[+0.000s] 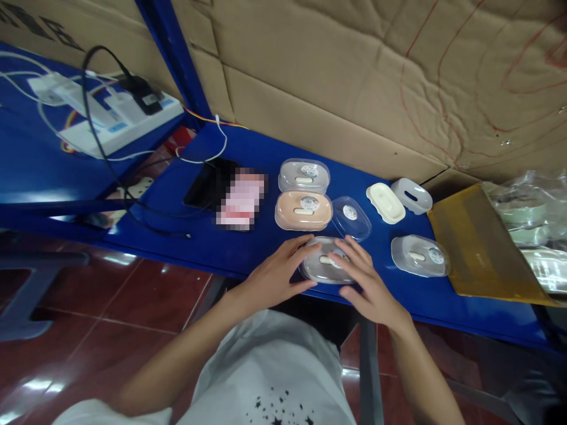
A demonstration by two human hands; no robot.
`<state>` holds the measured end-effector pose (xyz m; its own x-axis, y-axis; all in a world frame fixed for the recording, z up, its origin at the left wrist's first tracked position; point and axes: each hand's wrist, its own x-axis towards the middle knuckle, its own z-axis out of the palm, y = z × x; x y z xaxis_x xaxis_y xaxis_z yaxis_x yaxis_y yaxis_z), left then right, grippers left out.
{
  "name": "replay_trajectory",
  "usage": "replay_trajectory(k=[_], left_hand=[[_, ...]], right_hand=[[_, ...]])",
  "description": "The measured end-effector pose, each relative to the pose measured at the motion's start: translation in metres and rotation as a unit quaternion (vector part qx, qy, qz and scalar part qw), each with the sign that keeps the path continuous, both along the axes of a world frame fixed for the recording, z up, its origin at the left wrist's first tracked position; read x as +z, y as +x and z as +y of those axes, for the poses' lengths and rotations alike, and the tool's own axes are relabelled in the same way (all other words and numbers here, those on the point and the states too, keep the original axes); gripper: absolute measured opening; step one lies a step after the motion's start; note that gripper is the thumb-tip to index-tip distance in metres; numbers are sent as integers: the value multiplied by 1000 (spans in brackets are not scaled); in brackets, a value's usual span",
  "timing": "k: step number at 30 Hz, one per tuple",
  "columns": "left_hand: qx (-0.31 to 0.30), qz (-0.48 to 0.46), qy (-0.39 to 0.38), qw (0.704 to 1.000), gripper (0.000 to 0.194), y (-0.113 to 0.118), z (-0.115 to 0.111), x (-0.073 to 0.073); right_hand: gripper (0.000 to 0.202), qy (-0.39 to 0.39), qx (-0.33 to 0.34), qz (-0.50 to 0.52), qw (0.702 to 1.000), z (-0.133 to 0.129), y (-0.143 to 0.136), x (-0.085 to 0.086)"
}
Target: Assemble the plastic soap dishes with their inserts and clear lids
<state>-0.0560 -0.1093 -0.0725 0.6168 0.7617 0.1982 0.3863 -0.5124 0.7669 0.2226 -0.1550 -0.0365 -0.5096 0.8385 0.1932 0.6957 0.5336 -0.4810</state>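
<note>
A grey soap box [325,274] with a clear lid sits at the blue table's near edge, between my two hands. My left hand [283,265] grips its left end, thumb at the near side and fingers at the far side. Around the right end, my right hand [365,277] has its fingers over the lid and its thumb low near the front edge. Just beyond stands a peach soap box [287,215], with a lidded grey-white soap box [287,177] behind it. A loose clear lid [354,219] lies to the right of the peach one.
Farther right are a cream tray piece [386,203], a grey slotted piece [414,200] and another lidded soap box [410,265]. A cardboard carton [478,254] with bagged boxes borders the right. Leftward lie a phone [241,203], cables and a power strip [146,127].
</note>
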Motion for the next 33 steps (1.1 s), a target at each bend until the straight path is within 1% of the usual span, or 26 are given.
replay_trajectory(k=[1, 3, 5, 6, 7, 9, 12, 14, 15, 17, 19, 22, 24, 25, 26, 28, 30, 32, 33], left_hand=[[1, 0, 3, 1000, 74, 0, 0, 1], [5, -1, 9, 1000, 73, 0, -1, 1], [10, -1, 15, 1000, 74, 0, -2, 2], [11, 0, 18, 1000, 74, 0, -2, 2], [11, 1, 21, 1000, 74, 0, -2, 1], [11, 6, 26, 1000, 73, 0, -2, 1], [14, 13, 26, 999, 71, 0, -3, 1], [12, 16, 29, 999, 70, 0, -3, 2], [10, 17, 32, 999, 70, 0, -3, 3], [11, 18, 38, 999, 71, 0, -3, 3], [16, 21, 41, 999, 71, 1, -4, 3], [31, 32, 46, 998, 70, 1, -4, 0], [48, 37, 52, 997, 70, 2, -5, -3], [56, 40, 56, 996, 70, 2, -5, -5], [63, 42, 63, 995, 70, 4, -6, -6], [72, 51, 84, 993, 70, 9, -9, -8], [93, 68, 126, 985, 69, 18, -13, -6], [135, 100, 171, 971, 66, 33, -16, 0], [154, 118, 186, 963, 64, 41, -17, 3]], right_hand=[[55, -9, -22, 26, 999, 3, 4, 1], [50, -15, -94, 48, 994, 13, 12, 4], [48, -20, -167, 13, 986, 31, 18, 5], [48, -22, -193, -14, 981, 41, 20, 5], [49, -21, -209, -36, 977, 52, 21, 4], [51, -2, -213, -60, 975, 73, 21, 3], [52, 65, -217, -58, 972, 93, 20, 2], [50, 85, -244, -43, 965, 95, 20, 4], [49, 81, -256, -34, 963, 93, 20, 5], [48, 53, -265, -21, 963, 82, 19, 8], [51, 34, -267, -14, 963, 65, 16, 10], [49, 1, -250, 12, 968, 39, 9, 11], [44, -22, -216, 22, 976, 29, 7, 11], [43, -23, -205, 19, 978, 28, 8, 11], [44, -12, -204, 7, 979, 31, 12, 12], [46, 32, -239, -42, 969, 43, 24, 13], [46, 78, -304, -132, 940, 63, 39, 15], [45, 96, -353, -214, 906, 83, 51, 13], [43, 97, -367, -240, 894, 92, 54, 11]])
